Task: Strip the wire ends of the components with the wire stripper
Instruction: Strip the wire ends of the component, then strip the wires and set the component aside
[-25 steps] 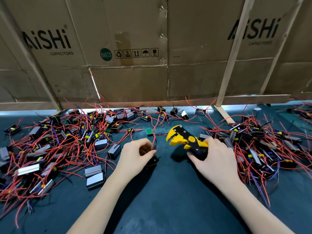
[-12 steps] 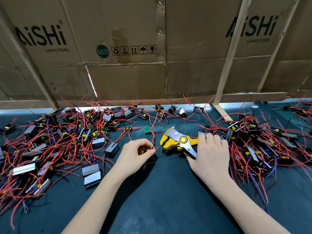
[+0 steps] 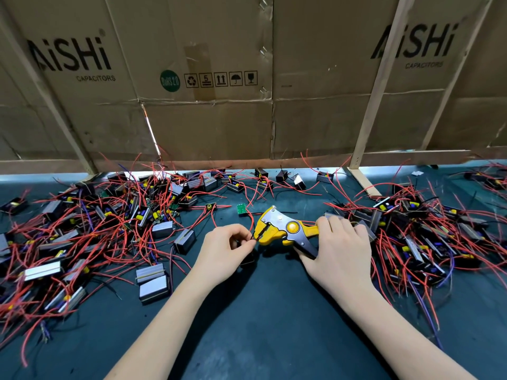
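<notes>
We find the left hand (image 3: 223,249) pinching a wire end at the mouth of the wire stripper (image 3: 285,231), whose handles the right hand (image 3: 338,249) grips. Component piles (image 3: 90,237) cover both worktop (image 3: 274,325) sides; we judge much stripping remains.

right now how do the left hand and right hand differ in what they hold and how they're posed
The left hand pinches a thin wire end between thumb and fingertips; the right hand grips the handles of the yellow wire stripper.
The left hand is curled with its fingers drawn in; the right hand lies flatter, fingers wrapped over the handles.
The left hand sits at the stripper's jaw end, the right hand at its handle end.
Both are bare and low over the dark table.
</notes>
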{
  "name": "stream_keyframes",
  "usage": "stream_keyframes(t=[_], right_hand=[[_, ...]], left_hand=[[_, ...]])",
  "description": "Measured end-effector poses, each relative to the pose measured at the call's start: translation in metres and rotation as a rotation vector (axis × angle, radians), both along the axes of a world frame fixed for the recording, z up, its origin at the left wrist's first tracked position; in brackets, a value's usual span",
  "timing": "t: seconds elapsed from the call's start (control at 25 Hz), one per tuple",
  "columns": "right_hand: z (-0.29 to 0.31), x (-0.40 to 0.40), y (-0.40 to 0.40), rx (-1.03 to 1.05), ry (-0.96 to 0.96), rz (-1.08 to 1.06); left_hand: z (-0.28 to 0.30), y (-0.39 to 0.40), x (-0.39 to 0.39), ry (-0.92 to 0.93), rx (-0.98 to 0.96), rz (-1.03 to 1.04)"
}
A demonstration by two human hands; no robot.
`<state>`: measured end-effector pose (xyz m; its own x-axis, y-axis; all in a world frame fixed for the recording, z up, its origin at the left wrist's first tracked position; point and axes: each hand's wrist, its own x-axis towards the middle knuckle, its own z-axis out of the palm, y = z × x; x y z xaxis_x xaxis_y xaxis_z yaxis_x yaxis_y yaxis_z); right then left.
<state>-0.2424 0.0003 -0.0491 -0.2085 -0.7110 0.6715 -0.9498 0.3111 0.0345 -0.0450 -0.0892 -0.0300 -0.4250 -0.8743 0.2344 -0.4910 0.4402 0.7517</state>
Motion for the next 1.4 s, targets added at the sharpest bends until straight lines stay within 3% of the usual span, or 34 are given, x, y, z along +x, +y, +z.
stream_keyframes(t=[0.72,0.92,1.4], right_hand=[[0.004,-0.005,0.003,-0.07,0.004,0.031],[0.006,-0.008,0.005,-0.052,-0.082,-0.025],[0.003,-0.015,0.002,-0.095,-0.055,-0.095]], left_hand=[[-0.002,0.004,-0.005,0.033,0.05,0.001],[-0.003,0.004,-0.004,0.038,0.041,-0.059],[0.001,0.002,0.001,0.021,0.028,-0.136]])
